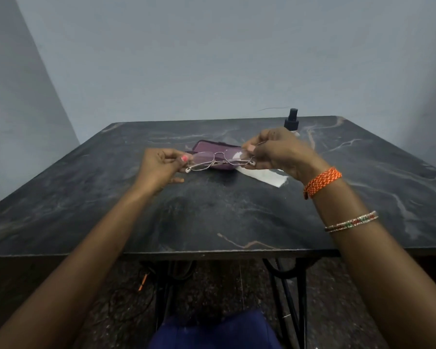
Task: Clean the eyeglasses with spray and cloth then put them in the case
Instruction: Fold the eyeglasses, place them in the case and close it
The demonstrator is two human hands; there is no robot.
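Thin metal-rimmed eyeglasses (219, 160) hang above the table between my two hands. My left hand (159, 168) pinches the left end of the frame with thumb and fingers. My right hand (277, 152) pinches the right end near the hinge. Behind and under the glasses lies a purple case (212, 148) on the table. A white cloth (267, 178) lies flat on the table below my right hand, partly hidden by it. A small spray bottle (292, 120) with a black cap stands at the far right, behind my right hand.
The dark marble-patterned table (212, 217) stands against a plain grey wall. Its near edge runs across the view above my lap. Black metal legs and cables show under the table.
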